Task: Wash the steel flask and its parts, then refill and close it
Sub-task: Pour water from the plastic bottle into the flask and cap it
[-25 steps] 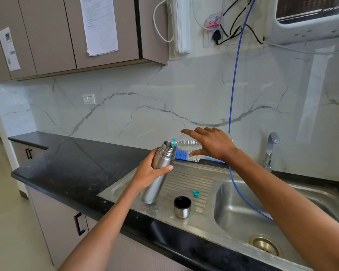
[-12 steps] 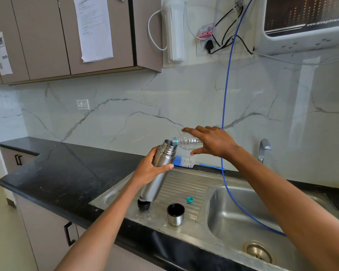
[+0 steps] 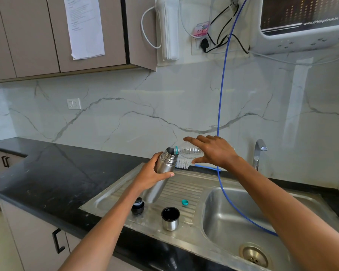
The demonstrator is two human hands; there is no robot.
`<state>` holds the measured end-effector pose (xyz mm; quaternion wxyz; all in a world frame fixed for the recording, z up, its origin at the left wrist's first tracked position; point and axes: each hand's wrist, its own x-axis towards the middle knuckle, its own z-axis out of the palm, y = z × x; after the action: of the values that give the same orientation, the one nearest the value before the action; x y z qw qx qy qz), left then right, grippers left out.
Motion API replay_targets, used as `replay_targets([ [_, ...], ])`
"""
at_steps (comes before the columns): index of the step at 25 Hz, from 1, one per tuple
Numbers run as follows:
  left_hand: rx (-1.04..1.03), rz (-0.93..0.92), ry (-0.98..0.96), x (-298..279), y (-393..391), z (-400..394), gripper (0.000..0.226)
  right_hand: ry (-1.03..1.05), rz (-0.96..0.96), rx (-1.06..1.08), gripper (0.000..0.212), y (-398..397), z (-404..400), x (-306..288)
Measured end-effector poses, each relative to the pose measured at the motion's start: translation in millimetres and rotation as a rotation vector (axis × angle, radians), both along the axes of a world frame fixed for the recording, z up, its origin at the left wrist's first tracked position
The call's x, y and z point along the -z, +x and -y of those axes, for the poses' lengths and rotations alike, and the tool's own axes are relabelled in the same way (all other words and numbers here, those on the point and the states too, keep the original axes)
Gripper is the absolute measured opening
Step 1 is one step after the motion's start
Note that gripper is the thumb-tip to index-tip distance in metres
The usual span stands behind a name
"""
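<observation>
My left hand [image 3: 148, 178] grips the open steel flask [image 3: 160, 177], which is tilted with its base on the drainboard [image 3: 186, 189]. My right hand [image 3: 213, 153] holds a clear plastic water bottle [image 3: 188, 152] sideways, its teal-ringed mouth at the flask's opening. The black stopper [image 3: 137, 206] and the steel cup lid [image 3: 170, 218], mouth up, stand on the drainboard near the front edge. A small teal bottle cap [image 3: 185, 202] lies to the right of the flask's base.
A blue-handled bottle brush [image 3: 184, 163] lies along the back of the sink. A blue hose [image 3: 222, 106] hangs from the wall into the sink basin [image 3: 233, 222]. The tap [image 3: 258, 153] stands behind the basin. Black countertop [image 3: 47, 173] stretches to the left.
The bottle's mouth has come up against the flask's opening. The view has shifted, and the black stopper now shows on the drainboard beside the flask's base.
</observation>
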<state>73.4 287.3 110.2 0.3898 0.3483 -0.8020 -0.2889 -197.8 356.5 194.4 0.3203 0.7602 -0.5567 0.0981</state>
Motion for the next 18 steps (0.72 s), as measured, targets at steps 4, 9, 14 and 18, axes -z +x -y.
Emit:
replay_targets([
  [4,-0.003,0.052,-0.011,9.6,-2.5,12.3,0.084,0.019,-0.018,0.016,0.086,-1.0,1.5,7.3],
  [9,0.006,0.076,-0.022,17.2,-6.4,22.8,0.084,0.034,-0.042,0.038,0.086,-0.6,5.7,12.6],
  [14,0.003,0.08,-0.017,19.4,-7.3,27.9,0.085,0.019,-0.078,0.023,0.087,-0.1,10.0,11.5],
  [18,-0.002,0.074,-0.02,21.4,-6.5,28.6,0.082,0.013,-0.101,0.025,0.089,0.5,12.7,13.6],
])
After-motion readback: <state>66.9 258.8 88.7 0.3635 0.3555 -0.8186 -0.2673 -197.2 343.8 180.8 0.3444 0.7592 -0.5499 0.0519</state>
